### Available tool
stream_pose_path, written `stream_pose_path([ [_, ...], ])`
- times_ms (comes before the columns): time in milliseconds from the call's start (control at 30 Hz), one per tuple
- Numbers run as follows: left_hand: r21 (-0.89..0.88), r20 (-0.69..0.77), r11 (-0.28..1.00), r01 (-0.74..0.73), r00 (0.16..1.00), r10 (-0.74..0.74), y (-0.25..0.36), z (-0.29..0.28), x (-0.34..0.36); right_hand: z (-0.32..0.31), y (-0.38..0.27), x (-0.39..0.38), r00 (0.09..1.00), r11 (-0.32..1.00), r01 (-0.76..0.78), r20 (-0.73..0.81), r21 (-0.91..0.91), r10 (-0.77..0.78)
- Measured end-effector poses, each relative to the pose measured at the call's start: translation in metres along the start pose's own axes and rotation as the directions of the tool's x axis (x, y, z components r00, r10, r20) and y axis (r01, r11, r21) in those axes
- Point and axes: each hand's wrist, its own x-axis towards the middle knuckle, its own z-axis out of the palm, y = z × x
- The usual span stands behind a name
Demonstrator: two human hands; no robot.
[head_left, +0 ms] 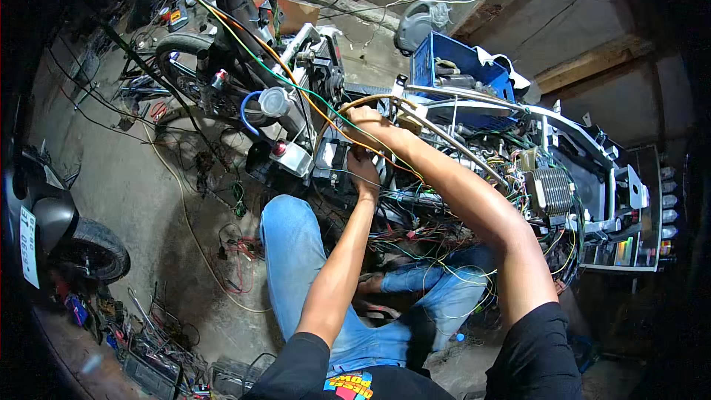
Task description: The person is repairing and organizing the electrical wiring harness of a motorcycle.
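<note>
The left hand (364, 172) is reaching up from below into the stripped motorcycle frame (518, 115), its fingers curled in among the parts beside a dark boxy component (329, 159); whether it is gripping anything cannot be told. The right hand (368, 124) is sitting just above it, fingers closed around a bundle of orange and green wires (292, 74) where they are meeting the frame's upper rail. The two hands are almost touching, one above the other, at the front end of the frame.

Those wires are running up and away from the frame toward the top left edge of the view. Just left of the frame's front end, a clear plastic cylinder (274, 101) with a blue hose looped at it is hanging. Below the frame's middle, a tangle of loose coloured wiring (415, 241) is spilling over the person's jeans-clad knees. Toward the frame's rear, a finned metal block (552, 191) is sitting among more wires. Behind the frame, a blue plastic crate (459, 67) is resting. Well left of the frame, a scooter's black wheel (92, 252) is standing on the concrete floor (133, 178).
</note>
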Motion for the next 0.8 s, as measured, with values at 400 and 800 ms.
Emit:
stream_pose_path([
  [400, -0.159, -0.070, 0.983, 0.097, 0.992, -0.109, -0.022, -0.006, 0.020, 0.006, 0.000, 0.008, 0.999, 0.934, 0.006, -0.053, 0.358, 0.014],
  [800, -0.465, -0.073, 0.808, 0.362, 0.894, -0.442, 0.032, 0.019, 0.003, 0.020, 0.020, -0.004, 0.997, 0.936, -0.021, -0.060, 0.351, 0.045],
])
